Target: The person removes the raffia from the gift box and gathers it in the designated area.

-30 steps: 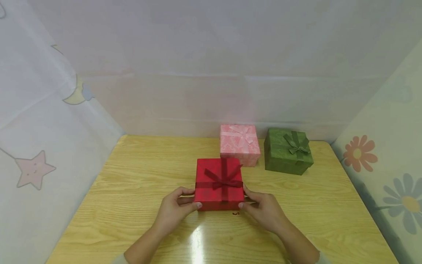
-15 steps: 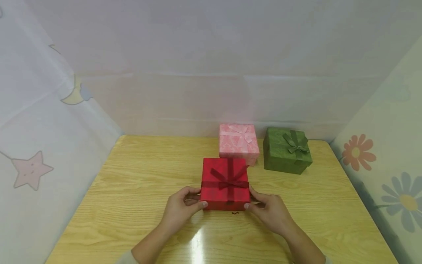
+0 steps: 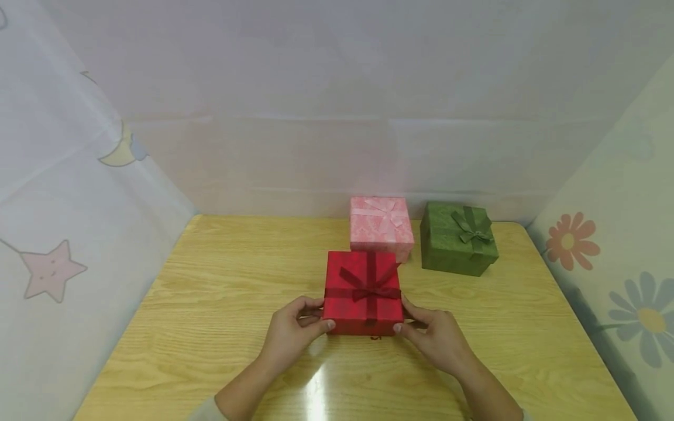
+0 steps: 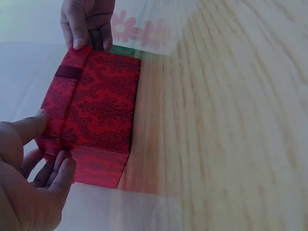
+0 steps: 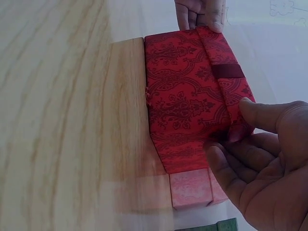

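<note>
A red patterned gift box with a dark red ribbon bow on its lid stands near the middle of the table. My left hand pinches the lid at its near left corner, thumb on the front and fingers along the side. At the near right corner, my right hand grips the lid the same way. Both wrist views show the thumbs on the lid's front band and fingertips at its lower edge. The lid sits down on the box body.
Behind the red box stands a pink gift box, its lower front partly hidden. To its right is a green gift box with a green bow. A small dark red squiggle lies at the red box's front edge. Printed cloth surrounds the table.
The red box has slid a short way to the right, with both hands moving along on it. The pink and green boxes stay where they were.
</note>
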Tool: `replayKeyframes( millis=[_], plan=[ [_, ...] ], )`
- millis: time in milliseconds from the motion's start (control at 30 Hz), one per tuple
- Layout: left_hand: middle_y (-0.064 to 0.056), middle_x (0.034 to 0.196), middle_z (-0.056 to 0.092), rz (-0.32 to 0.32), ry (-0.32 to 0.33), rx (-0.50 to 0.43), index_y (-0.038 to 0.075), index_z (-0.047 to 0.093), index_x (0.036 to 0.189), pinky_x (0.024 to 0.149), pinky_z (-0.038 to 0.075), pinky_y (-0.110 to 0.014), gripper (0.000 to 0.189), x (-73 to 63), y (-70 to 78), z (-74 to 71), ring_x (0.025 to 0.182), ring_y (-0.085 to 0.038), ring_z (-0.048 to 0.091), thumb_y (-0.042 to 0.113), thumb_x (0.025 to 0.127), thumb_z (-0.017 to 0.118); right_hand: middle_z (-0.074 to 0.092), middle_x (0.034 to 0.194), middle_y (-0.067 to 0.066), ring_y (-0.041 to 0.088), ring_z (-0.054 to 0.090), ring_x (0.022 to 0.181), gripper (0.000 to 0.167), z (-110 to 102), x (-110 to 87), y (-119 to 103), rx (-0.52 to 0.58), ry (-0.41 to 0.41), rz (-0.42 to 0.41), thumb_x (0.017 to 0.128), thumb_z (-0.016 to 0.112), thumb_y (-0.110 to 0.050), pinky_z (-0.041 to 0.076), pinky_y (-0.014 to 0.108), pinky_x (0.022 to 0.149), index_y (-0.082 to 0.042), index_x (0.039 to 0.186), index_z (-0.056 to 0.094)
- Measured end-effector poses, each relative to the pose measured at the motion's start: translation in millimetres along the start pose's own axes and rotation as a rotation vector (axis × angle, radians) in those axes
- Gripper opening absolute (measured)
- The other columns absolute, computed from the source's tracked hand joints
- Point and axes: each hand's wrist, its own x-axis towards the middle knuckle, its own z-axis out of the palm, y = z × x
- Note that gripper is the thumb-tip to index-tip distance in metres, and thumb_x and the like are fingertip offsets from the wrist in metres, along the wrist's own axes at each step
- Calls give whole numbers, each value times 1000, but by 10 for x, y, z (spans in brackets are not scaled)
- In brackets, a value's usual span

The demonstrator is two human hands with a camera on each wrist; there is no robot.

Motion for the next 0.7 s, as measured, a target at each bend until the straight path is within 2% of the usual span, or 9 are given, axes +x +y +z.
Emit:
replayKeyframes(
  millis=[200, 467, 700],
  plan=[
    [-5, 119, 70, 7, 8, 0, 14, 72, 119, 86, 62, -29, 41, 7, 60, -2, 103, -21, 73, 18, 82, 91, 70, 130, 10, 10, 74, 101, 60, -19, -15, -48, -20, 18, -7, 93, 82, -29, 60, 25, 85, -4, 143, 60],
    [-6, 120, 70, 7, 12, -23, 14, 72, 119, 83, 63, -30, 41, 11, 152, -24, 105, -24, 73, 17, 82, 91, 70, 129, 8, 15, 74, 103, 61, -54, -17, -114, -20, 25, -40, 93, 81, -30, 62, 38, 88, -5, 144, 58],
    [-5, 120, 71, 28, 29, -9, 14, 73, 118, 83, 63, -30, 41, 18, 252, -55, 104, -23, 73, 18, 82, 91, 72, 126, 5, 15, 74, 104, 59, -110, -1, -199, -51, 61, -86, 93, 81, -28, 61, 36, 88, -6, 144, 59]
  ],
)
